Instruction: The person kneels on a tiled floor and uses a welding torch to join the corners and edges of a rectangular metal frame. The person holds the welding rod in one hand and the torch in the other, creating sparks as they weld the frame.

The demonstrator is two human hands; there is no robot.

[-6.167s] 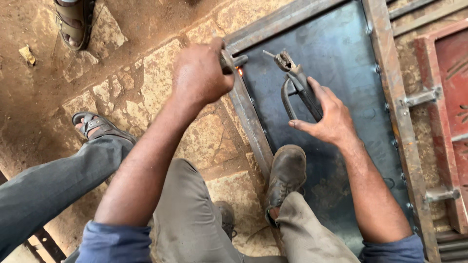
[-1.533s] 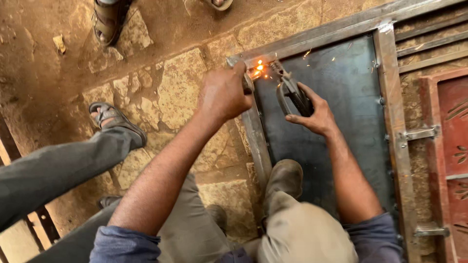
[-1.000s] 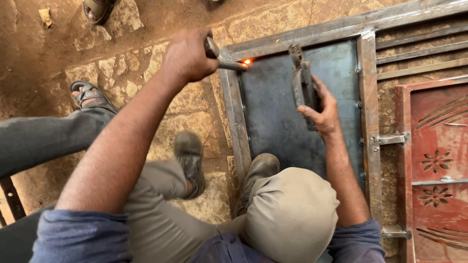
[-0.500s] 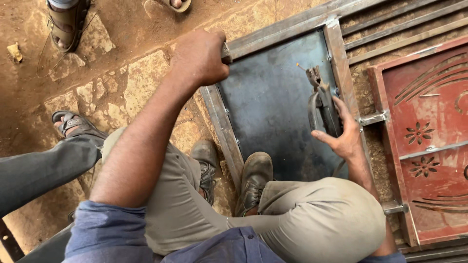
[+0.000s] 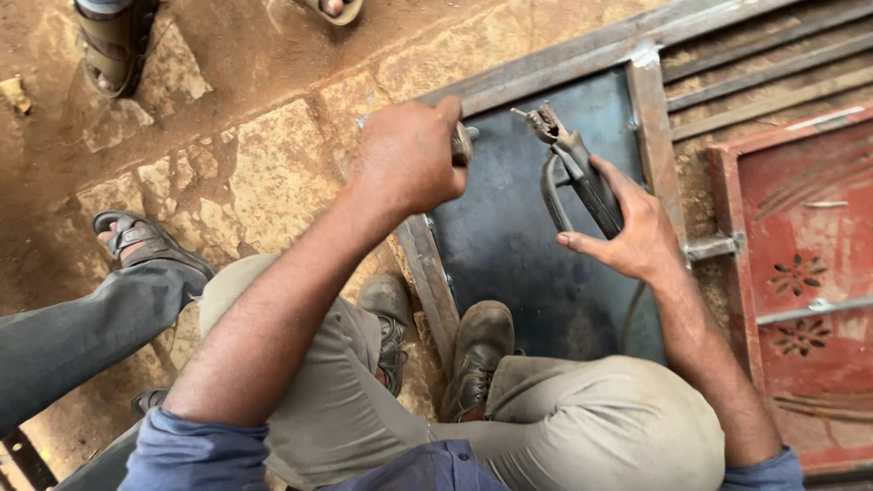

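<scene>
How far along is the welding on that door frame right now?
Done: the dark sheet panel sits inside the steel frame. In hand: the right hand holds the electrode holder, no arc showing; the left hand grips a small tool on the frame. Finished seams cannot be judged.

- The left hand [image 5: 409, 159] is closed around a small hammer [image 5: 462, 144], held over the left edge of a steel frame [image 5: 436, 282].
- The right hand [image 5: 632, 232] grips a welding holder [image 5: 577, 168], its clamp end pointing up-left above the dark metal sheet [image 5: 518, 255].
- A brown boot [image 5: 477, 350] rests on the sheet.
- Another person's sandalled foot [image 5: 136, 241] stands on the stone floor [image 5: 264, 173].
- A red panel [image 5: 809, 282] lies at the right.
</scene>
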